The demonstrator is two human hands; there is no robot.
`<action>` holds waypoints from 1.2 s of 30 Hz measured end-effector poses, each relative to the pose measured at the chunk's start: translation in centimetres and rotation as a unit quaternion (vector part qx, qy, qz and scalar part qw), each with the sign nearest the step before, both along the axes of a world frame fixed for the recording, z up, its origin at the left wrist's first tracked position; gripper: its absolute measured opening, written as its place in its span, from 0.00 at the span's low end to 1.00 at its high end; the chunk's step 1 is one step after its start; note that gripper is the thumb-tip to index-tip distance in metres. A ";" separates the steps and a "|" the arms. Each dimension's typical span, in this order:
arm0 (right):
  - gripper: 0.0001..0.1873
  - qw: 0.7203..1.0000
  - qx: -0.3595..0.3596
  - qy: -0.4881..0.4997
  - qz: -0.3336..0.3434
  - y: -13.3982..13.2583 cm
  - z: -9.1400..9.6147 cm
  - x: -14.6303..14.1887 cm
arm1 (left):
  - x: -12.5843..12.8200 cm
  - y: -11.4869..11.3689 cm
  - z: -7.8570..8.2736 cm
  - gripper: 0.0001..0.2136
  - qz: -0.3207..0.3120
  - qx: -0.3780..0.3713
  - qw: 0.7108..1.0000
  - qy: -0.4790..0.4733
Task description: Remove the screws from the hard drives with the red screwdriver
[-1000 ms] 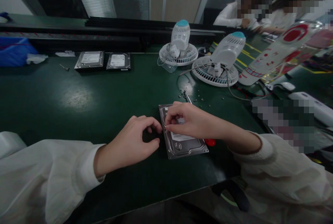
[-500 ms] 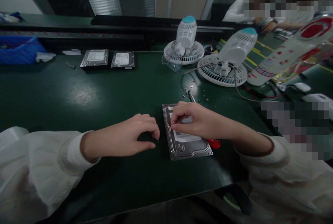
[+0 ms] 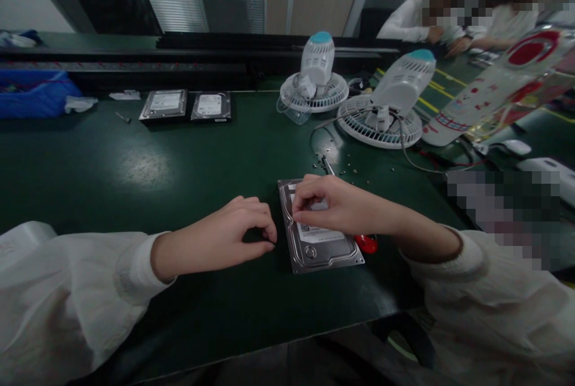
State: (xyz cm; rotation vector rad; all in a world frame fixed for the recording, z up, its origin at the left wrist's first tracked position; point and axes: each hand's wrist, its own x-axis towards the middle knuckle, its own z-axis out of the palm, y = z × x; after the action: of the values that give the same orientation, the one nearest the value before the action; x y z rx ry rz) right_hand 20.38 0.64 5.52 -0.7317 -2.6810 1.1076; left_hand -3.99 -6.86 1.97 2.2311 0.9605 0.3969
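Observation:
A silver hard drive [image 3: 326, 254] with a white label lies flat on the table. My right hand [image 3: 330, 203] is over it, fingers curled and thumb and index pinched at its left edge. What that pinch holds is hidden. A screwdriver with a red handle [image 3: 366, 243] and a metal shaft [image 3: 329, 166] passes beneath this hand; whether the palm grips it I cannot tell. Just left of the drive, my left hand [image 3: 238, 233] is low over the table, thumb and index closed on a tiny dark thing too small to make out.
Several small screws [image 3: 342, 169] lie scattered beyond the drive. Two more hard drives [image 3: 164, 103] [image 3: 211, 106] sit at the back, left of two white fans [image 3: 318, 66] [image 3: 386, 102]. A blue bin [image 3: 40, 96] stands far left, a patterned bottle [image 3: 467, 105] right. Other people sit beyond.
My left thumb and index have come closer together around the tiny thing. My right hand keeps its pinch at the drive's edge. The view has shifted slightly.

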 end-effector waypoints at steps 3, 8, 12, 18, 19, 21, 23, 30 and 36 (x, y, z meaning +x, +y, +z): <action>0.09 1.000 0.002 0.003 0.001 0.0 -0.1 0.0 | 0.3 -0.2 0.1 0.03 0.010 0.008 1.000 0.005; 0.09 1.000 0.005 0.000 -0.002 -0.1 -0.2 0.0 | 0.5 -0.4 0.2 0.03 0.020 0.018 1.000 0.014; 0.09 1.000 0.003 -0.004 -0.004 -0.1 -0.2 0.1 | 0.4 -0.5 -0.1 0.01 0.022 0.020 1.000 0.011; 0.09 1.000 0.002 -0.006 -0.003 -0.1 0.0 0.0 | 0.5 -0.3 -0.3 0.01 0.014 0.030 0.999 0.011; 0.09 1.000 0.002 -0.006 -0.002 -0.1 0.0 0.0 | 0.5 -0.3 -0.3 0.02 0.014 0.033 0.999 0.013; 0.09 1.000 0.003 -0.004 -0.001 -0.1 0.0 0.0 | 0.6 -0.3 -0.3 0.02 0.017 0.037 0.999 0.019; 0.09 1.000 0.004 0.001 0.002 -0.1 0.0 0.1 | 0.7 -0.3 -0.3 0.02 0.020 0.038 0.999 0.017; 0.06 0.996 0.009 0.083 0.027 -0.3 -0.2 0.2 | 1.2 -0.7 -0.2 0.06 0.113 -0.095 0.973 -0.176; 0.08 0.974 0.038 0.212 0.068 -1.8 -1.0 -0.3 | 1.9 -0.9 -0.3 0.10 0.138 -0.236 0.913 -0.303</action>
State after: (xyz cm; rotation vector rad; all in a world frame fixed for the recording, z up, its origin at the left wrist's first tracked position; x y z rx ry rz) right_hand 20.04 -1.17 4.56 -0.2599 -2.4148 1.0426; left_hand -2.07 -7.78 1.66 1.4028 0.9028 0.8274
